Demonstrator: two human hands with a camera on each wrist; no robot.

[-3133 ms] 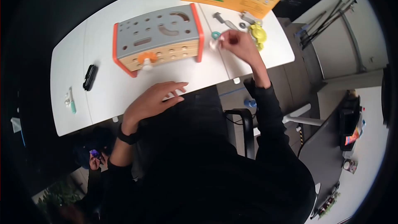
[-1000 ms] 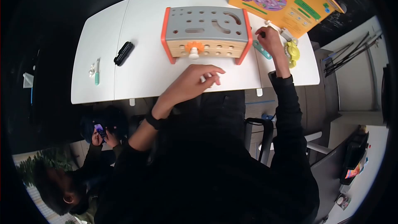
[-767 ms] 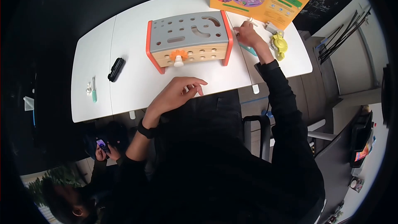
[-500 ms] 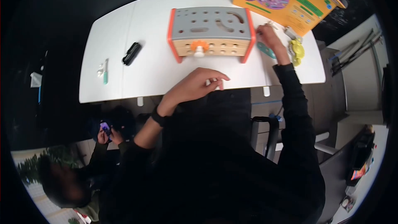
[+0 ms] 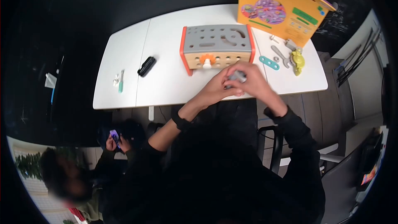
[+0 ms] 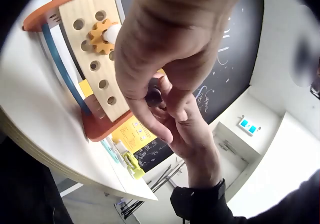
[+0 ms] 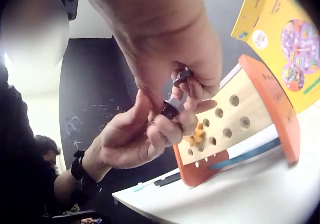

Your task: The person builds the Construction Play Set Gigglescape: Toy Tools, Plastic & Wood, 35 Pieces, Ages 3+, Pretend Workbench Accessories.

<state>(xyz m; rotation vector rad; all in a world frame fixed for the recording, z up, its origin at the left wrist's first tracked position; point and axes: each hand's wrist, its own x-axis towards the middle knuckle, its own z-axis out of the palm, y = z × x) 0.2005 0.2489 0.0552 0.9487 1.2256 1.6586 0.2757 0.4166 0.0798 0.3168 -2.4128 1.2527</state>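
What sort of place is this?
Possibly a classroom or shared workroom; I can't be sure which. A black wall carries white writing, and a white table holds a toy bench.

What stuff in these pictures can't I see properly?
- Grey part: blurred in the head view; fingers of the left hand and right hand cover much of it in the wrist views.
- Toy bench: the left hand blocks some of it in the left wrist view.
- Yellow box: small print too tiny in the head view; cut off by the right wrist picture's edge.
- White bits: too small in the head view.
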